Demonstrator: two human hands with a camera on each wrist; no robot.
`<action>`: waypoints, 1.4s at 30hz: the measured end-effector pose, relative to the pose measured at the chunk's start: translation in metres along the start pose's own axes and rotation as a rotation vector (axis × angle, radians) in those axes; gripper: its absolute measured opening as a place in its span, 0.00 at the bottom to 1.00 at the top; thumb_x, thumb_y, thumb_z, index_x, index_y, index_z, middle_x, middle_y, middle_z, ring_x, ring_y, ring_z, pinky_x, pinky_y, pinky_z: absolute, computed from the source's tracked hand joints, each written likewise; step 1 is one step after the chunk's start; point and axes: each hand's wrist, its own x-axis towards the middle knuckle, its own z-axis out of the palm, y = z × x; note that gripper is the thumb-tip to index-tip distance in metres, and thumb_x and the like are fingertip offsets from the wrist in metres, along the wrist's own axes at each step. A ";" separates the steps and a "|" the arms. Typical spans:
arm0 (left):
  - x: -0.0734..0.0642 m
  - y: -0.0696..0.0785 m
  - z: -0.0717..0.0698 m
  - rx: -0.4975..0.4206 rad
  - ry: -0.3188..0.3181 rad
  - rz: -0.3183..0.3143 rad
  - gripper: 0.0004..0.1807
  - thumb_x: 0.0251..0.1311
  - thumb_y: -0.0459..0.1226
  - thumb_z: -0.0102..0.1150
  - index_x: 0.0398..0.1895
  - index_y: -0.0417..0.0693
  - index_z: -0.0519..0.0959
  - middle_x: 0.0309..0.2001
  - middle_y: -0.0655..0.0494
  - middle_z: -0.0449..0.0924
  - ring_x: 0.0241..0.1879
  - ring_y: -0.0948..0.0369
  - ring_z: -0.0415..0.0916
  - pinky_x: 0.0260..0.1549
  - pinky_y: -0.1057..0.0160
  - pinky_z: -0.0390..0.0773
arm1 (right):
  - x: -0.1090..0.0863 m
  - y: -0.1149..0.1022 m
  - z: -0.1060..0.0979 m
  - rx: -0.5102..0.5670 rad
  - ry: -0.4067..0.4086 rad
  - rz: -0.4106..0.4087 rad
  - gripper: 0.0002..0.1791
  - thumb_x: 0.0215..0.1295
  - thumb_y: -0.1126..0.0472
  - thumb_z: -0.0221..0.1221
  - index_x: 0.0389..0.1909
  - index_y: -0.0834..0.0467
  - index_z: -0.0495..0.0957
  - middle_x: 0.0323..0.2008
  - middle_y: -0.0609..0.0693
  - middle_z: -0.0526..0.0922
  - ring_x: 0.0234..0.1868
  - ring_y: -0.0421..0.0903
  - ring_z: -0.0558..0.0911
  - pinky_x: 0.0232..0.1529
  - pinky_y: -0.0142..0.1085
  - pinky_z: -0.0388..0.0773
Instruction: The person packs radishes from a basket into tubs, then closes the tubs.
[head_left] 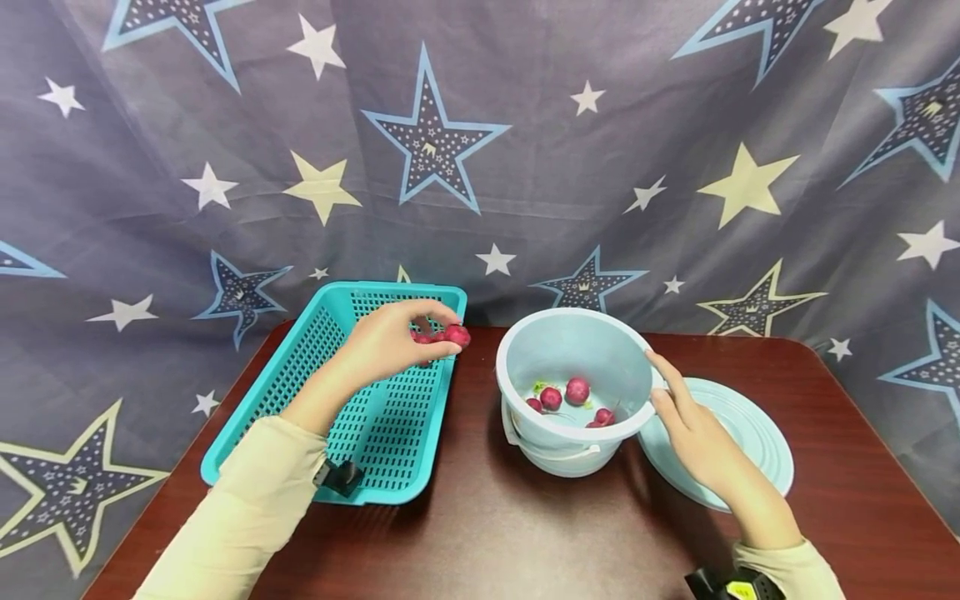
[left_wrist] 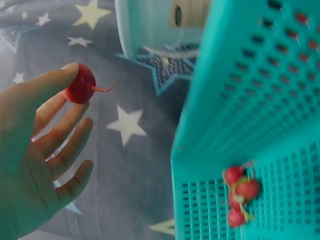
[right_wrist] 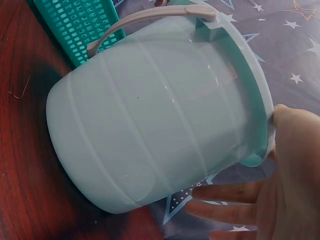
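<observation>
My left hand [head_left: 393,337] pinches a round red radish [head_left: 457,336] between thumb and fingertips, over the right rim of the teal plastic basket [head_left: 438,417]. A thin root trails from this radish in the left wrist view, and the other fingers are spread. More radishes [left_wrist: 242,192] lie together in a basket corner. To the right stands a pale blue bucket [right_wrist: 145,115] with several radishes [head_left: 577,391] and bits of leaf inside. My right hand [head_left: 701,442] grips the bucket's right rim with thumb and index finger; its other fingers extend outside the bucket.
A pale blue round lid [head_left: 761,442] lies on the brown table [head_left: 487,542], right of the bucket. The bucket's handle [right_wrist: 145,21] hangs down its front side. A star-patterned curtain [head_left: 540,192] rises behind the table. A thin root strand [right_wrist: 21,92] lies near the bucket.
</observation>
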 end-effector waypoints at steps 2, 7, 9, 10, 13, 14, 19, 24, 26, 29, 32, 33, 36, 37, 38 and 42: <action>-0.001 0.006 0.003 -0.046 0.016 0.014 0.17 0.53 0.53 0.73 0.47 0.68 0.84 0.37 0.67 0.82 0.37 0.64 0.78 0.28 0.58 0.77 | 0.001 0.001 -0.001 -0.003 -0.003 0.000 0.30 0.81 0.48 0.36 0.79 0.38 0.41 0.61 0.71 0.73 0.61 0.70 0.73 0.55 0.68 0.65; -0.001 0.021 0.013 -0.133 0.048 0.065 0.17 0.52 0.52 0.74 0.45 0.67 0.84 0.35 0.68 0.81 0.35 0.65 0.77 0.28 0.58 0.76 | 0.001 0.002 -0.001 0.001 -0.006 -0.001 0.30 0.82 0.48 0.36 0.79 0.38 0.41 0.61 0.71 0.73 0.61 0.70 0.73 0.56 0.68 0.65; -0.002 0.027 0.017 -0.167 0.054 0.087 0.17 0.52 0.51 0.74 0.46 0.66 0.84 0.35 0.68 0.81 0.34 0.65 0.76 0.28 0.59 0.76 | 0.001 0.002 -0.001 0.004 -0.007 -0.001 0.30 0.82 0.48 0.36 0.79 0.39 0.41 0.61 0.71 0.73 0.61 0.69 0.73 0.56 0.68 0.66; -0.003 0.030 0.019 -0.186 0.058 0.095 0.17 0.52 0.51 0.74 0.46 0.66 0.85 0.35 0.69 0.81 0.34 0.66 0.76 0.29 0.59 0.75 | 0.001 0.002 -0.001 0.005 -0.006 -0.002 0.30 0.82 0.48 0.36 0.79 0.39 0.41 0.60 0.71 0.73 0.61 0.69 0.73 0.56 0.68 0.66; -0.006 0.038 0.026 -0.223 0.084 0.115 0.16 0.52 0.49 0.75 0.45 0.66 0.85 0.33 0.69 0.81 0.34 0.67 0.76 0.28 0.60 0.73 | 0.001 0.001 0.000 0.008 -0.005 -0.003 0.30 0.82 0.48 0.36 0.79 0.39 0.41 0.60 0.70 0.74 0.61 0.69 0.73 0.56 0.67 0.66; -0.007 0.041 0.029 -0.233 0.095 0.118 0.16 0.52 0.49 0.75 0.45 0.66 0.85 0.32 0.69 0.81 0.34 0.67 0.76 0.29 0.60 0.74 | 0.001 0.001 0.001 0.008 -0.006 -0.002 0.30 0.82 0.48 0.36 0.79 0.39 0.41 0.61 0.70 0.73 0.61 0.69 0.73 0.55 0.67 0.66; -0.015 0.058 0.045 -0.190 0.184 0.141 0.15 0.52 0.48 0.75 0.45 0.64 0.85 0.33 0.68 0.81 0.34 0.69 0.77 0.32 0.60 0.77 | -0.001 0.001 0.002 0.004 -0.008 0.009 0.30 0.82 0.48 0.36 0.79 0.39 0.41 0.61 0.71 0.73 0.61 0.69 0.73 0.55 0.68 0.66; -0.023 0.077 0.061 -0.137 0.253 0.144 0.15 0.53 0.50 0.74 0.45 0.65 0.85 0.37 0.71 0.80 0.33 0.65 0.75 0.27 0.65 0.74 | -0.002 0.002 0.003 0.004 0.005 -0.004 0.30 0.82 0.49 0.37 0.79 0.39 0.42 0.61 0.70 0.74 0.61 0.68 0.73 0.55 0.67 0.66; -0.024 0.083 0.068 -0.153 0.272 0.137 0.15 0.53 0.50 0.74 0.44 0.65 0.85 0.38 0.73 0.80 0.35 0.64 0.76 0.27 0.66 0.74 | -0.001 0.002 0.003 0.004 0.011 -0.010 0.30 0.82 0.49 0.37 0.79 0.39 0.42 0.60 0.70 0.74 0.61 0.68 0.74 0.55 0.67 0.66; -0.025 0.090 0.077 -0.216 0.292 0.111 0.15 0.52 0.50 0.75 0.44 0.66 0.85 0.41 0.74 0.81 0.41 0.66 0.77 0.35 0.64 0.77 | -0.001 0.003 0.003 0.009 0.011 -0.008 0.30 0.82 0.48 0.37 0.79 0.38 0.42 0.60 0.70 0.74 0.61 0.68 0.74 0.56 0.67 0.66; -0.025 0.095 0.086 -0.286 0.287 0.070 0.15 0.52 0.50 0.75 0.45 0.68 0.85 0.44 0.75 0.81 0.47 0.69 0.76 0.43 0.61 0.77 | -0.001 0.002 0.002 0.013 0.016 -0.007 0.30 0.81 0.48 0.37 0.79 0.38 0.43 0.60 0.69 0.74 0.61 0.67 0.74 0.56 0.66 0.66; -0.025 0.096 0.089 -0.301 0.287 0.061 0.16 0.52 0.50 0.74 0.45 0.68 0.85 0.44 0.76 0.81 0.47 0.70 0.76 0.44 0.60 0.77 | -0.001 0.003 0.002 0.013 0.016 -0.007 0.30 0.81 0.48 0.37 0.79 0.38 0.43 0.60 0.69 0.75 0.61 0.67 0.74 0.56 0.66 0.66; -0.023 0.098 0.097 -0.326 0.296 0.062 0.16 0.53 0.50 0.74 0.46 0.66 0.85 0.41 0.75 0.82 0.43 0.70 0.76 0.42 0.59 0.77 | -0.001 0.003 0.002 0.014 0.021 -0.013 0.30 0.82 0.49 0.37 0.79 0.38 0.42 0.59 0.69 0.75 0.61 0.67 0.74 0.56 0.66 0.66; -0.023 0.098 0.099 -0.331 0.302 0.067 0.16 0.53 0.49 0.74 0.46 0.66 0.85 0.40 0.74 0.82 0.42 0.70 0.76 0.41 0.58 0.77 | 0.000 0.003 0.002 0.014 0.023 -0.015 0.30 0.82 0.49 0.37 0.79 0.38 0.43 0.59 0.69 0.75 0.61 0.67 0.74 0.57 0.66 0.66; -0.022 0.098 0.101 -0.333 0.308 0.073 0.16 0.53 0.49 0.74 0.46 0.65 0.85 0.40 0.75 0.82 0.42 0.70 0.76 0.41 0.58 0.77 | 0.000 0.003 0.002 0.015 0.026 -0.016 0.30 0.82 0.49 0.37 0.79 0.38 0.43 0.59 0.69 0.75 0.61 0.67 0.74 0.57 0.66 0.66; -0.021 0.096 0.108 -0.312 0.332 0.090 0.16 0.53 0.50 0.74 0.46 0.64 0.85 0.40 0.73 0.82 0.44 0.71 0.77 0.44 0.59 0.77 | 0.000 0.003 0.005 0.025 0.027 -0.016 0.30 0.81 0.49 0.38 0.79 0.38 0.43 0.60 0.69 0.75 0.61 0.66 0.74 0.57 0.66 0.65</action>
